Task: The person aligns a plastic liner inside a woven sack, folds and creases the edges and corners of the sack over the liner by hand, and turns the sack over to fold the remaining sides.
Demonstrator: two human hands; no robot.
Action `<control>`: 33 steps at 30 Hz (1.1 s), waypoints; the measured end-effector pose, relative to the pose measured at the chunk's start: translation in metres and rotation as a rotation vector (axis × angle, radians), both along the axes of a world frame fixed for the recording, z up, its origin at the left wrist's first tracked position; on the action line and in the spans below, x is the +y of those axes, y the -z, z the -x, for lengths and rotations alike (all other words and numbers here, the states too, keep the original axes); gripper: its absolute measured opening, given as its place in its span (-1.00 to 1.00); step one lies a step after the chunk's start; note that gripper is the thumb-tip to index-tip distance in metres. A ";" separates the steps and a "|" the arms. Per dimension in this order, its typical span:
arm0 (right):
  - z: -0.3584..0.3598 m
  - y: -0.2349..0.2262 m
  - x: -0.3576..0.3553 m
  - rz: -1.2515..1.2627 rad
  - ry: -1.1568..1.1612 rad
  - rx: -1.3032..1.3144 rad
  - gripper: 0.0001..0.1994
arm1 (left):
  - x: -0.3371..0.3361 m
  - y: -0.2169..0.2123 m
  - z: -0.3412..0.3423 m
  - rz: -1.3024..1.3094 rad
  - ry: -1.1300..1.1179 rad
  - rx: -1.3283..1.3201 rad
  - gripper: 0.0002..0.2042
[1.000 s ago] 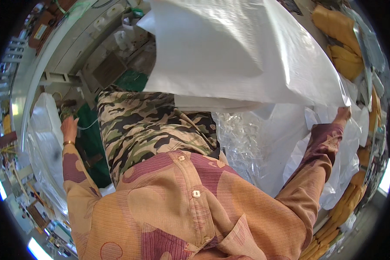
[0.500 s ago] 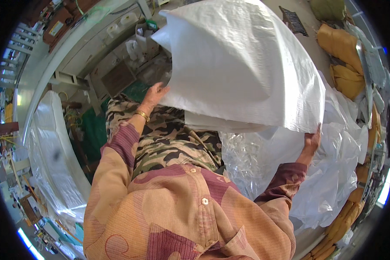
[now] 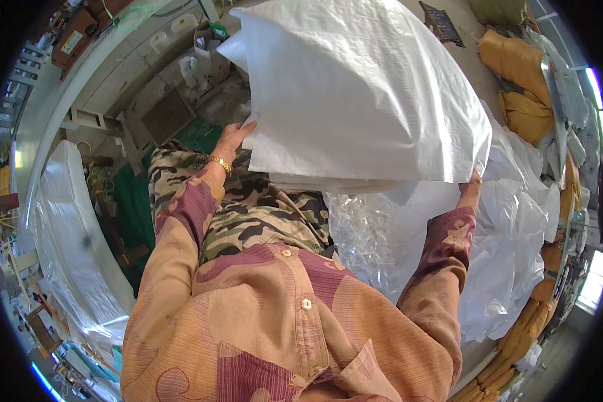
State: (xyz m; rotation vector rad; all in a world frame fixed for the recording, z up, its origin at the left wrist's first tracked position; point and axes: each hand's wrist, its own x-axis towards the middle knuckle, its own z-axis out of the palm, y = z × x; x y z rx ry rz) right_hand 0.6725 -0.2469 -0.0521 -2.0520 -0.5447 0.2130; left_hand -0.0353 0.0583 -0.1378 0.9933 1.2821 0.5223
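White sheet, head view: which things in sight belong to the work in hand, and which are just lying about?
In use:
- white sheet
- left hand, at its left edge
- right hand, at its near right corner

Apparently lying about:
- yellow bundles, upper right
- brown board
- clear plastic; role unclear

Left hand (image 3: 232, 142): moved from far left, well apart from the white sheet (image 3: 355, 100), to its left edge, fingertips now at it. Right hand (image 3: 470, 192): shifted inward, bringing the near right corner along.
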 end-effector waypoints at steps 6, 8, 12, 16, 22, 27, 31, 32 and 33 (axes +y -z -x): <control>0.038 0.005 0.009 0.391 -0.390 -0.794 -0.57 | -0.008 0.007 -0.001 -0.219 -0.157 0.079 -0.56; 0.052 -0.005 0.024 -0.423 0.267 0.711 -0.57 | -0.010 0.000 0.003 -0.313 -0.188 0.152 -0.62; 0.068 -0.021 0.015 -0.656 0.352 0.849 -0.58 | -0.007 -0.031 0.001 -0.616 0.195 0.465 -0.62; 0.067 -0.015 0.012 -0.619 0.293 0.807 -0.61 | -0.013 -0.044 -0.015 -0.444 0.371 0.688 -0.47; 0.060 0.003 0.002 -0.482 0.258 0.707 -0.65 | -0.011 -0.018 -0.033 -0.358 0.430 0.703 -0.51; 0.117 -0.002 0.037 -0.324 0.310 0.359 -0.63 | -0.002 0.007 -0.015 -0.224 0.107 0.284 -0.64; 0.126 0.002 0.061 -0.131 0.398 0.101 -0.70 | 0.029 0.022 -0.004 -0.376 -0.149 0.323 -0.68; 0.127 0.004 0.064 -0.157 0.378 0.112 -0.69 | 0.035 0.023 -0.001 -0.379 -0.194 0.358 -0.68; 0.110 0.008 0.041 -0.125 0.372 0.044 -0.68 | 0.036 0.012 -0.017 -0.418 -0.101 0.383 -0.66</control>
